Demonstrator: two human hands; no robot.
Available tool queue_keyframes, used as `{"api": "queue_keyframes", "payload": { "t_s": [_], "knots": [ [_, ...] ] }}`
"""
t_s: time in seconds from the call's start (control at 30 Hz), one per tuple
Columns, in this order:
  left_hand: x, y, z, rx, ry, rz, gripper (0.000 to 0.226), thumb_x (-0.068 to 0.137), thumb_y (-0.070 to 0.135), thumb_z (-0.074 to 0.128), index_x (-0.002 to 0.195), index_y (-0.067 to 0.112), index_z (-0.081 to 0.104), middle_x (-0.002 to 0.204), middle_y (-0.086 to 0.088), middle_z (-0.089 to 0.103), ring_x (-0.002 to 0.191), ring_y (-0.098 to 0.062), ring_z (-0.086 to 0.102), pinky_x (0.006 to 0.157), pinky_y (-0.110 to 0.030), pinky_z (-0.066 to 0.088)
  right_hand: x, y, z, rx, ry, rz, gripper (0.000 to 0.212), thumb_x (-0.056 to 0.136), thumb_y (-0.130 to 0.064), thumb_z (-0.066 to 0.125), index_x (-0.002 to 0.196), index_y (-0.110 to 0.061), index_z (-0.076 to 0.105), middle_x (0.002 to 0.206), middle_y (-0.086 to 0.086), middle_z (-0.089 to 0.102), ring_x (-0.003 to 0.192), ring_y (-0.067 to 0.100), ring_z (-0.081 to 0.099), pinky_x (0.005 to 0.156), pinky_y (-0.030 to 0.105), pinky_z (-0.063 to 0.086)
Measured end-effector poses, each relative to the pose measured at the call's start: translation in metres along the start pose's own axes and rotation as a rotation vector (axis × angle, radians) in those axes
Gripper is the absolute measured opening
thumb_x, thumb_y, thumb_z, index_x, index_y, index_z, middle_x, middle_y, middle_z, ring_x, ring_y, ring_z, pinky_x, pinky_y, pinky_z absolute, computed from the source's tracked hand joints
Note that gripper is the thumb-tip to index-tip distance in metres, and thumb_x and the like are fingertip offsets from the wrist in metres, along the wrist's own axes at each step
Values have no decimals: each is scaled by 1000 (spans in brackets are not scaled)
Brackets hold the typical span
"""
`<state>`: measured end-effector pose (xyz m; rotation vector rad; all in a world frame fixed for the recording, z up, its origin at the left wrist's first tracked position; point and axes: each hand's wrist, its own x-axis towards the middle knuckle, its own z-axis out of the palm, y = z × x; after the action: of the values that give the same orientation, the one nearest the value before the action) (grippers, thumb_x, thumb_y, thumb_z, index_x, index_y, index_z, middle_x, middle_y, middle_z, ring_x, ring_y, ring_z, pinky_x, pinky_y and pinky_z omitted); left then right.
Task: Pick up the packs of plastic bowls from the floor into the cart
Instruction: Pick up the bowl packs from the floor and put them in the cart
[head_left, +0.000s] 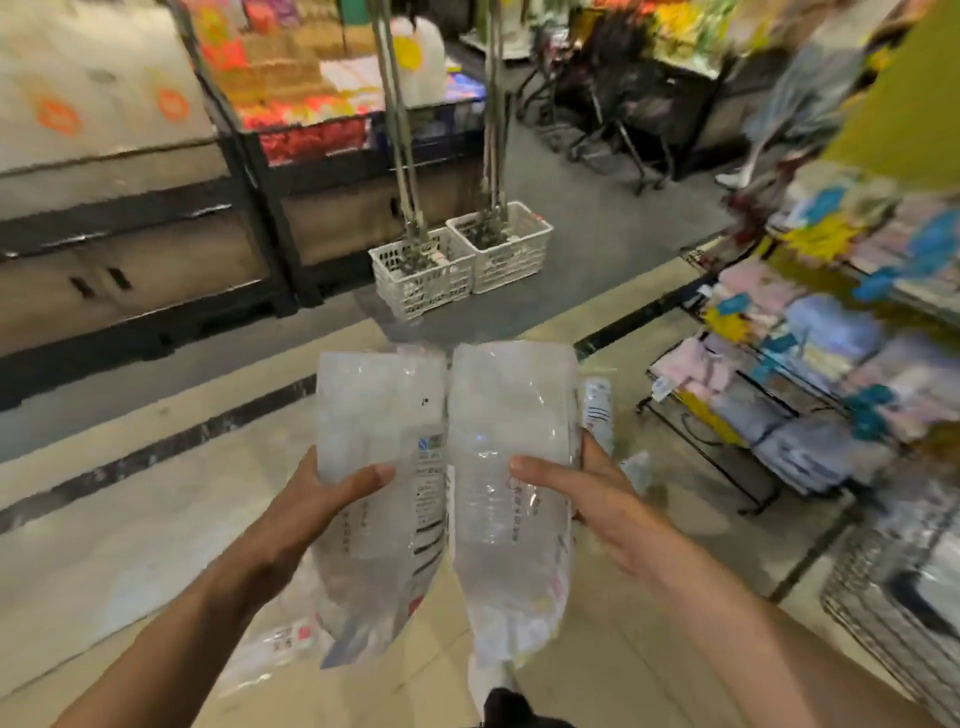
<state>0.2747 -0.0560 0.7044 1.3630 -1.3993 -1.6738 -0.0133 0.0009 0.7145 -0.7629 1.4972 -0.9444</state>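
While both arms reach out over the pale tiled floor (130, 545), each hand carries one clear plastic pack of stacked see-through bowls. The left hand (322, 499) is closed round the lower middle of the left pack (379, 467), thumb laid across its front. The right hand (582, 499) grips the right pack (511, 467) the same way, thumb on the front and fingers wrapped behind. Both packs stand nearly upright, side by side, their inner edges touching or very nearly so, well above the floor. Printed black lettering runs down the wrappers, too blurred to read.

More clear wrapped packs lie on the tiles: one low down by the left forearm (270, 644) and another just behind the right hand (597, 410).

Further off, two white slatted plastic baskets (462, 270) sit together on the grey strip of floor, each holding upright poles. To the right, a black wire rack (727, 426) is stacked with folded pastel cloths. At the lower right edge is a silvery wire mesh (883, 597), possibly a cart, though I cannot be sure.
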Motion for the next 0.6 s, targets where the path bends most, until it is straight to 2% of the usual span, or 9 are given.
{"api": "queue_keyframes", "payload": {
  "t_s": [0.1,0.17,0.27,0.3,0.37,0.43,0.47,0.57,0.6],
  "knots": [
    [8,16,41,24,-174,23,69,81,48,85,142,34,58,130,1,76,119,-25,73,105,-53,55,-55,10,-41,92,165,-66,74,68,-32,97,132,-40,61,114,-17,81,102,4,78,88,30,59],
    [7,23,82,20,-300,18,71,80,48,86,143,32,58,130,2,76,119,-24,74,102,-49,57,-93,29,-73,147,273,-54,84,59,-38,100,134,-38,62,113,-16,81,103,8,78,96,36,59],
    [1,17,150,30,-412,-28,62,78,39,89,133,31,62,118,7,81,106,-12,78,79,-24,64,-152,60,-116,228,405,-44,72,65,-38,98,128,-38,63,106,-19,82,97,5,79,92,33,59],
    [-6,16,175,47,-436,-37,62,76,39,88,132,32,62,115,10,81,102,-8,78,78,-22,62,-173,70,-130,265,423,-53,69,68,-34,97,128,-39,63,108,-18,82,99,6,79,94,35,58],
    [-16,10,226,59,-500,-83,69,73,47,91,133,34,61,115,12,81,107,-9,77,94,-31,57,-213,90,-161,294,495,-54,81,65,-31,100,135,-39,59,117,-13,81,106,10,78,100,41,57],
    [-27,5,281,65,-578,-140,52,77,47,87,122,37,62,105,17,82,98,-1,75,93,-31,52,-245,107,-197,292,560,-60,89,61,-31,102,138,-41,57,122,-11,79,110,14,77,103,45,57],
    [-29,1,309,63,-621,-155,44,80,46,85,116,39,62,102,17,82,94,1,73,91,-29,49,-260,115,-218,289,593,-69,87,62,-29,101,137,-40,58,120,-11,80,109,14,77,99,43,58],
    [-45,-2,403,75,-695,-165,68,67,59,91,125,41,61,114,19,75,103,2,66,92,-30,46,-304,139,-283,322,693,-90,79,62,-29,95,133,-37,60,114,-10,82,102,13,79,82,33,60],
    [-48,-6,434,98,-712,-165,66,70,57,90,127,41,60,112,22,72,99,5,63,90,-27,46,-316,148,-306,334,718,-90,77,63,-28,94,132,-38,60,114,-10,82,101,12,79,78,30,61]
  ]
}}
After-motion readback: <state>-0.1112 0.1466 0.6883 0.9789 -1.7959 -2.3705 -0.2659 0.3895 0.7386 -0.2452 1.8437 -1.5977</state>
